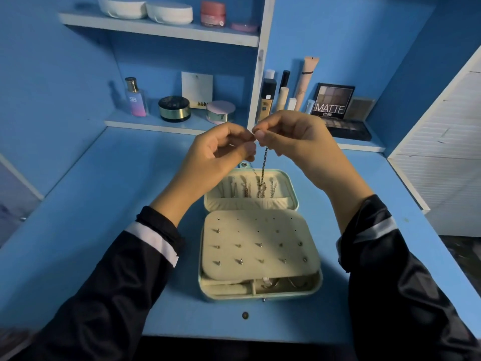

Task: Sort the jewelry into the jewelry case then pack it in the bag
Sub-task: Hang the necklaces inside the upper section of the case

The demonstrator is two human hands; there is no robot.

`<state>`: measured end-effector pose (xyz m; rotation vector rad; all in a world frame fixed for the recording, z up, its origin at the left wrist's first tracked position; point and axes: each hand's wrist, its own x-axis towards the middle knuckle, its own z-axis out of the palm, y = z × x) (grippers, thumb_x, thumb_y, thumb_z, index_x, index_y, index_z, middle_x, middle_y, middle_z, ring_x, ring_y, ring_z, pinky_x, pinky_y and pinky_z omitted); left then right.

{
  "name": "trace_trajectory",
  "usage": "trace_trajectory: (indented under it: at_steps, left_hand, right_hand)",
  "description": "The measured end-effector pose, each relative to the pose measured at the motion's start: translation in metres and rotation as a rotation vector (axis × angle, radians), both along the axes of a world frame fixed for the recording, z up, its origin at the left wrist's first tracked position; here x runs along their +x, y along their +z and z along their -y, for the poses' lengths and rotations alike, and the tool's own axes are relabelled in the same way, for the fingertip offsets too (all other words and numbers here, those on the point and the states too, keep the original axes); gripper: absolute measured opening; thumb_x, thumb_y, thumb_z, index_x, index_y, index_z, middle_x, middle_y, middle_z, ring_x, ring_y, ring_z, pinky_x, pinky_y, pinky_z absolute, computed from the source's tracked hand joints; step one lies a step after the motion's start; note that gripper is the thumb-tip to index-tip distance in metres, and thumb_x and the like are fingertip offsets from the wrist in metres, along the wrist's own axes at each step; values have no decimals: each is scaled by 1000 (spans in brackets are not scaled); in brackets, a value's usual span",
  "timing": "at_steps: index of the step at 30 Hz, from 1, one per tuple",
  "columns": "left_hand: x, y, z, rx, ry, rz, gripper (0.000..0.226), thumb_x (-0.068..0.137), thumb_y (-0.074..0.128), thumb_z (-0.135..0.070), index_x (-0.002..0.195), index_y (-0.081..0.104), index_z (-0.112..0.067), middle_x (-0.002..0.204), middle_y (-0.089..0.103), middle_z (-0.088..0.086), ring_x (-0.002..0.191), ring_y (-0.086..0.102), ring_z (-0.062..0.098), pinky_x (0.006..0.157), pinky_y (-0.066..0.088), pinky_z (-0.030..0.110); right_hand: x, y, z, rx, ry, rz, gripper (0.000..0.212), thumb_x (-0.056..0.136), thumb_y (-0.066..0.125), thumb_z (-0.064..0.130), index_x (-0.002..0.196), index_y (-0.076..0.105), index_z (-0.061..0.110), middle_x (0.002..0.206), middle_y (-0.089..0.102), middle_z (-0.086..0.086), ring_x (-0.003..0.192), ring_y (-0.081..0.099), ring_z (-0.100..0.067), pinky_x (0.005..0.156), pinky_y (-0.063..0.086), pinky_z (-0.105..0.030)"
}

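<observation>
Fingertips [260, 134] hide chain [264, 162] top above jewelry case [293, 190].

Blue desk [104, 204], shelved cosmetics, perfume bottle [135, 97], eyeshadow palette [333, 101]

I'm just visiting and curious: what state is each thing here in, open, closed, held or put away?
jewelry case: open, lid swung back.
chain: pinched at its top by both hands, hanging down to the lid.
left hand: fingers pinching the chain.
right hand: fingers pinching the chain.
earring panel: lying over the base.
studs: pinned in the earring panel.
eyeshadow palette: open, lid upright.
</observation>
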<state>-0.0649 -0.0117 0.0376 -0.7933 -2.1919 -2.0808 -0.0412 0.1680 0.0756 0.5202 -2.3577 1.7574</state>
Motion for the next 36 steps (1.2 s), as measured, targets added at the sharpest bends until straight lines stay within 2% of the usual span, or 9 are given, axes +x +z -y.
trace_trajectory:
  at_steps: [5,10,16,20,23,29,31,34,36]
  left_hand:
    - [13,-1,13,-76,54,-33,9,91,68,-10,95,67,-18,84,72,-1,77,71,15,76,54,22]
    - [30,-5,30,-183,66,-25,5,90,69,-13,95,69,-14,84,71,1,77,71,22,79,57,29]
    - [42,-14,45,-293,86,11,4,89,70,-13,92,70,-16,86,70,-3,72,71,16,74,54,20]
    - [34,-23,48,-470,236,-72,7,86,74,-17,86,73,-24,69,69,-13,59,63,21,60,46,14]
    - [24,-29,49,-543,308,-126,6,85,74,-18,86,75,-24,70,69,-11,67,67,19,70,52,25]
    - [5,-36,48,-670,353,-242,5,84,75,-17,85,76,-22,77,60,-19,68,61,6,69,48,15]
    - [-2,-35,47,-711,360,-284,5,84,74,-17,87,78,-20,75,58,-18,64,57,3,66,43,9]
    - [-9,-33,46,-759,367,-328,5,84,74,-16,87,78,-17,76,59,-9,62,55,9,67,45,16]
    - [-13,-33,45,-776,365,-319,5,83,74,-15,86,78,-16,76,59,-8,61,55,8,65,41,10]
  right_hand:
    - [12,-4,-3,17,5,46,7,88,68,7,94,68,3,76,66,0,70,59,-6,64,44,-14]
    - [24,-13,-5,38,66,150,6,86,70,7,91,69,8,86,67,-12,80,59,-21,80,48,-37]
    - [31,-29,5,117,79,234,5,86,71,9,91,71,10,79,69,-4,72,62,-11,71,49,-20]
    - [19,-42,16,169,10,266,3,86,72,12,87,73,15,73,70,1,67,62,-8,65,47,-19]
    - [7,-52,23,203,-70,278,2,85,74,16,86,75,15,75,72,-4,65,59,-11,64,48,-27]
    - [-15,-59,30,331,-145,223,4,83,75,15,83,76,12,63,66,7,48,50,4,51,41,-12]
    - [-21,-59,31,404,-157,185,3,82,74,14,83,77,12,69,68,5,52,53,3,51,42,-10]
    - [-29,-60,34,493,-177,118,4,81,74,14,83,77,12,76,70,4,65,58,-3,58,44,-9]
    - [-34,-61,36,536,-176,84,5,81,73,14,84,77,12,79,70,3,71,60,-7,63,46,-12]
